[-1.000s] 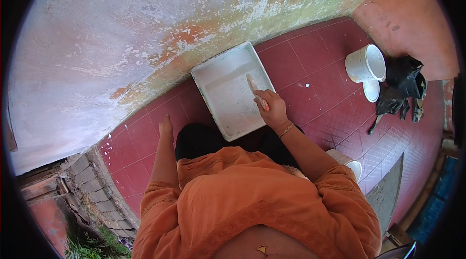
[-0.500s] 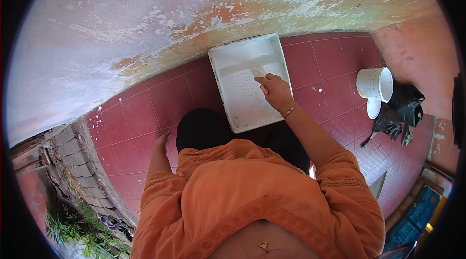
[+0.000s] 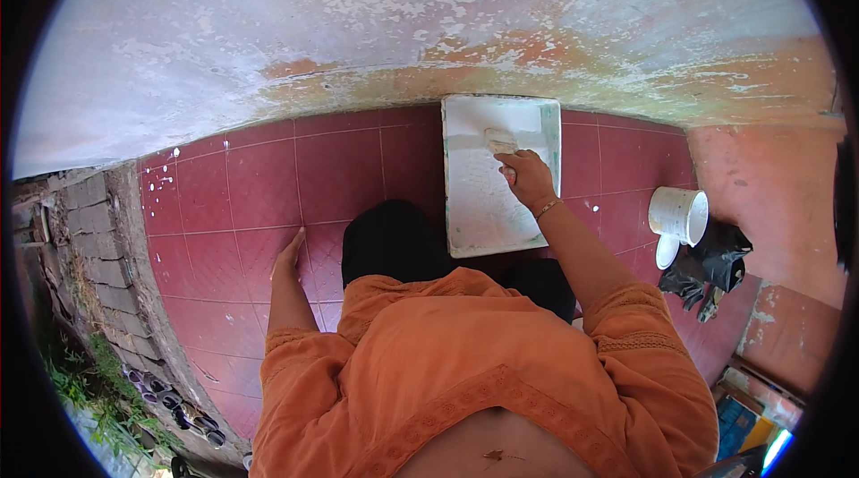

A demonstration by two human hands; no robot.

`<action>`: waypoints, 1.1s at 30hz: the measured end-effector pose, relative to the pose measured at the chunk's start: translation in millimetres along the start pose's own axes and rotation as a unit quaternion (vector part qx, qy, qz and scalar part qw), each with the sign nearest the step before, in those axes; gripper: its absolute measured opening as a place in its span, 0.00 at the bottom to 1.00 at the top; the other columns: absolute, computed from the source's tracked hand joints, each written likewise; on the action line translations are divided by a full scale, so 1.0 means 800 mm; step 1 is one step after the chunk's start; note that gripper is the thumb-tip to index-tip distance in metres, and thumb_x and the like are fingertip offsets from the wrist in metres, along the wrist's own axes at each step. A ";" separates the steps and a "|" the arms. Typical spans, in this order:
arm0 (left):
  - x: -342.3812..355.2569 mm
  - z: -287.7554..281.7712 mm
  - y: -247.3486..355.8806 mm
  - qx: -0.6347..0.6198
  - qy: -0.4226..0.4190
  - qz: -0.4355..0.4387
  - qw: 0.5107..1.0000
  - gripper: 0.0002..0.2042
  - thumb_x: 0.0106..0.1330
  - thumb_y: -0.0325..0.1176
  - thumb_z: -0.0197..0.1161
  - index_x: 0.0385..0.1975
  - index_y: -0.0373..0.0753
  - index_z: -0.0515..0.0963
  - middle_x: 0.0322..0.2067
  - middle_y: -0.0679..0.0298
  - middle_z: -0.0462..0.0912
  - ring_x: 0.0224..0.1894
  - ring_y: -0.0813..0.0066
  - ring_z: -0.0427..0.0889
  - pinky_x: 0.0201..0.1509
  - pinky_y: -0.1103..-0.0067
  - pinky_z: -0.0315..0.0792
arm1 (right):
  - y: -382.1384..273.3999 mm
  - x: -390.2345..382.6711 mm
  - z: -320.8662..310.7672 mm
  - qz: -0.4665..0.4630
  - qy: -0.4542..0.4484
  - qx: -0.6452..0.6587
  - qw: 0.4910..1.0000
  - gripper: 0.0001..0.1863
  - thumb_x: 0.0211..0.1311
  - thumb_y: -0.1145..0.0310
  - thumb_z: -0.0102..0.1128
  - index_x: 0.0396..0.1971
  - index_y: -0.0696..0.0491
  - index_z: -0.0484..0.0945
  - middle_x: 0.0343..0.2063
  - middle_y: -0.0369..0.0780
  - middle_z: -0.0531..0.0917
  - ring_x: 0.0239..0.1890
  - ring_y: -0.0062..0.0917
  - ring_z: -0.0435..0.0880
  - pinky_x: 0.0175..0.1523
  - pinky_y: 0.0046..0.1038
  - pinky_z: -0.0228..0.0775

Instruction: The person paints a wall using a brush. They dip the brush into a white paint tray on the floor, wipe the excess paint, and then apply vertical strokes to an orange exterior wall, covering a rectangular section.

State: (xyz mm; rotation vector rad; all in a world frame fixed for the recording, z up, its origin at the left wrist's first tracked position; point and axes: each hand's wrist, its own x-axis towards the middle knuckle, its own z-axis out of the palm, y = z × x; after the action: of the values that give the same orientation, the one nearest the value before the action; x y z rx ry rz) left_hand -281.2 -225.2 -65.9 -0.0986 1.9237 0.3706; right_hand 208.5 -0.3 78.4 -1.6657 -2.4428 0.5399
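Note:
A white paint tray (image 3: 465, 218) lies on red floor tiles against the peeling painted wall. My right hand (image 3: 530, 181) is closed round the handle of a paintbrush (image 3: 500, 140), whose head is over the tray's shallow film of white paint. Whether the bristles touch the paint I cannot tell. My left hand (image 3: 288, 252) is off to the left of my dark-clad knee, fingers stretched out with nothing in them, low over the tiles.
At right stand a white bucket (image 3: 676, 209) with a white lid (image 3: 667, 252) beside it and crumpled black plastic (image 3: 716, 254), near a pink wall (image 3: 778, 192). At left, paving (image 3: 112, 272) borders the tiles, with plants (image 3: 72, 371) and footwear (image 3: 183, 406).
The view has turned and shifted, so the tray and bucket sit farther right in the picture. My right hand still holds the brush over the tray; my left hand stays out to the side.

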 end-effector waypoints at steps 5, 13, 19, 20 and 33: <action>-0.054 0.016 0.036 0.026 0.073 -0.092 0.993 0.64 0.37 0.64 0.74 0.68 0.30 0.45 0.69 0.45 0.48 0.70 0.52 0.52 0.71 0.64 0.48 | -0.020 0.029 -0.018 0.065 0.033 0.065 0.995 0.13 0.52 0.71 0.64 0.41 0.49 0.83 0.33 0.43 0.83 0.37 0.39 0.80 0.45 0.34 0.73; -0.103 0.019 0.086 -0.011 0.189 -0.243 0.951 0.79 0.28 0.61 0.80 0.65 0.31 0.19 0.68 0.35 0.31 0.72 0.45 0.42 0.72 0.65 0.50 | -0.005 0.048 -0.020 0.125 -0.033 0.126 0.984 0.13 0.51 0.72 0.67 0.39 0.52 0.84 0.33 0.41 0.86 0.36 0.25 0.84 0.45 0.24 0.74; -0.087 0.009 0.066 -0.055 0.175 -0.230 0.956 0.79 0.28 0.60 0.81 0.65 0.33 0.17 0.67 0.37 0.22 0.71 0.39 0.31 0.72 0.55 0.44 | 0.009 0.081 -0.033 0.177 -0.103 0.172 0.963 0.12 0.51 0.74 0.68 0.38 0.53 0.85 0.28 0.34 0.84 0.30 0.17 0.80 0.35 0.19 0.73; -0.083 0.008 0.066 -0.060 0.167 -0.224 0.958 0.79 0.28 0.60 0.80 0.65 0.33 0.17 0.67 0.37 0.22 0.71 0.40 0.31 0.72 0.55 0.45 | 0.008 0.084 -0.037 0.163 -0.108 0.165 0.967 0.12 0.51 0.74 0.68 0.38 0.53 0.85 0.28 0.34 0.84 0.30 0.17 0.80 0.35 0.19 0.73; -0.069 0.000 0.050 -0.112 0.103 -0.236 0.960 0.74 0.32 0.58 0.78 0.65 0.33 0.21 0.67 0.38 0.26 0.71 0.41 0.35 0.71 0.56 0.46 | -0.024 0.119 -0.038 0.218 -0.110 0.198 0.949 0.14 0.48 0.64 0.71 0.33 0.55 0.84 0.23 0.36 0.82 0.21 0.17 0.77 0.24 0.20 0.71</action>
State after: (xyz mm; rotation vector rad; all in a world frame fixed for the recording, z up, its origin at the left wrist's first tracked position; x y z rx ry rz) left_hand -269.9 -193.2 -6.9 -0.7580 1.9794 0.2577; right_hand 165.4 87.5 104.7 -2.0415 -1.8963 1.2412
